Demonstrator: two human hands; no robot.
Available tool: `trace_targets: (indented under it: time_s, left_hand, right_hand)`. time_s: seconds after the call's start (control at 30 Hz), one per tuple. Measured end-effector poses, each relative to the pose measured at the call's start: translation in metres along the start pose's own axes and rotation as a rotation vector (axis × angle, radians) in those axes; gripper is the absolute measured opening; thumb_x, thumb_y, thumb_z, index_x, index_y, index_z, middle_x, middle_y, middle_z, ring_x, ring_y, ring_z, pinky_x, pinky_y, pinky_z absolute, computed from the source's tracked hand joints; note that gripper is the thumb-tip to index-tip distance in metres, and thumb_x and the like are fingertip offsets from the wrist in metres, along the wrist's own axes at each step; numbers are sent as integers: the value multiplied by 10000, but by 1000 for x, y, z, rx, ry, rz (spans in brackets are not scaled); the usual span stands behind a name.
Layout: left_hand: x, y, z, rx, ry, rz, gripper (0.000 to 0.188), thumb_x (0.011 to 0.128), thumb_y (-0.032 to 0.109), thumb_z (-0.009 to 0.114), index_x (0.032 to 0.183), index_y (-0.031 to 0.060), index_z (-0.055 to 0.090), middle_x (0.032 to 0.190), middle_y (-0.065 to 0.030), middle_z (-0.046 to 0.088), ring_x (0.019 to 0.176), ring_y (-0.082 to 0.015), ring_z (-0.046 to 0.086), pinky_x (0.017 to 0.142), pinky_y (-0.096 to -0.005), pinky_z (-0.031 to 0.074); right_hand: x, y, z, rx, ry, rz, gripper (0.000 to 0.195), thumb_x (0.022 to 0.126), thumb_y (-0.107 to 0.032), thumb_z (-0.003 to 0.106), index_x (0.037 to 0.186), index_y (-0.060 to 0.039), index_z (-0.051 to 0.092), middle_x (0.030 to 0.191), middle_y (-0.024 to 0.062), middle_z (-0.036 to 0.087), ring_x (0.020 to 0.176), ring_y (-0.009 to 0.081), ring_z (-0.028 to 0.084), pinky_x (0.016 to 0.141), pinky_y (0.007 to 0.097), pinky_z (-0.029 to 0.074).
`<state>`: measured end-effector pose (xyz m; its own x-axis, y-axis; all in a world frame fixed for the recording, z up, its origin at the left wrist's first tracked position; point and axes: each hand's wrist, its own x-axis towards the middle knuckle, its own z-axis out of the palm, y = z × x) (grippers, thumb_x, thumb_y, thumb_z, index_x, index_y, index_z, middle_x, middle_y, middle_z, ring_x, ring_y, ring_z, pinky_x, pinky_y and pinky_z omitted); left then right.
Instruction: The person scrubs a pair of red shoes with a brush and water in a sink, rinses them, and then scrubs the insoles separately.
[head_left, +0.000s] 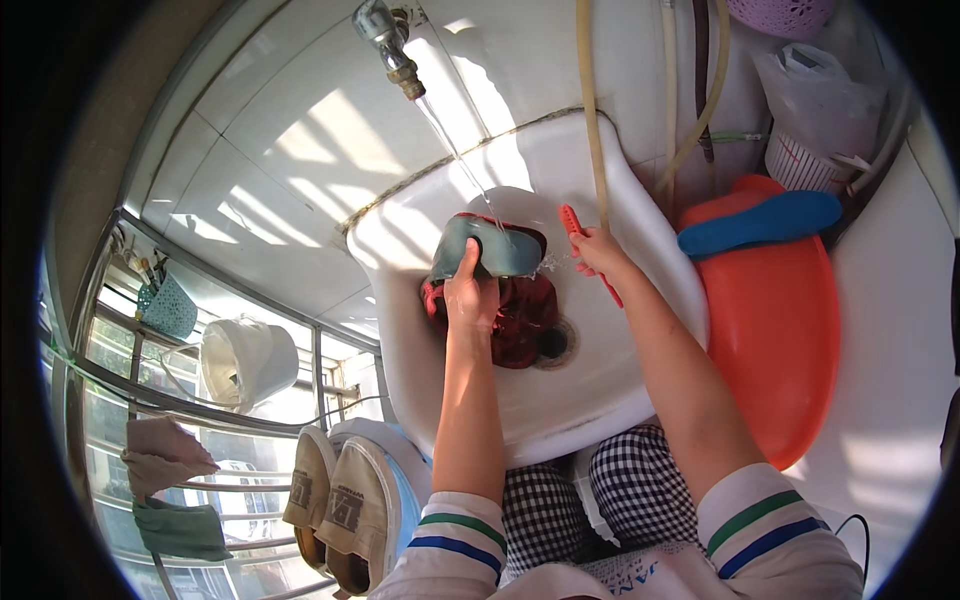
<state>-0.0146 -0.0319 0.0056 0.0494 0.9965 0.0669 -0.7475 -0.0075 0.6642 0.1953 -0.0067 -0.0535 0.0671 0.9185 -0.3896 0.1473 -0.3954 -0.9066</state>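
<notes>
My left hand (472, 296) grips a red shoe with a grey-green underside (495, 251), the thumb pressed on that underside. Water from the tap (390, 56) runs onto the shoe and splashes off its right end. Beneath it, dark red wet material (525, 322) lies in the white sink (480, 409) beside the drain (556, 345); its exact shape is partly covered. My right hand (598, 251) holds a slim red brush (571, 219) over the sink's right side, apart from the shoe. The brush's bristles are hard to make out.
An orange-red basin (772, 337) stands right of the sink, with a blue insole (761, 223) across it. Hoses (589, 97) hang behind the sink's right side. Tan shoes (360, 502) are at lower left, below a white bucket (251, 360) by the window bars.
</notes>
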Motion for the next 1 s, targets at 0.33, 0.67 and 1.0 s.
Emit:
trace_targets:
  time_s: [0.33, 0.67, 1.0]
  left_hand:
    - [-23, 2, 3, 970, -496, -364, 550, 800, 157, 737, 1272, -13, 512, 1197, -104, 601, 1110, -217, 554, 955, -345, 442]
    - [-3, -26, 5, 1045, -113, 383, 784, 943, 319, 572, 1452, -62, 114, 1413, -306, 295, 1258, -350, 402, 1029, -403, 363]
    - [-21, -11, 22, 1083, -356, -41, 741, 758, 359, 783, 1253, -73, 441, 1067, -160, 631, 1021, -233, 609, 892, -342, 481]
  right_hand:
    - [-36, -41, 3, 759, -638, 65, 473, 927, -375, 530, 1276, -56, 518, 1180, 101, 602, 1030, 222, 603, 908, 396, 471]
    - [-41, -47, 49, 714, -345, -466, 445, 919, -27, 480, 1361, -59, 439, 1249, 80, 545, 1128, 183, 532, 999, 318, 408]
    - [-44, -63, 45, 258, -407, -702, 492, 978, -299, 497, 1369, -10, 421, 1283, 105, 534, 1218, 200, 468, 1046, 334, 334]
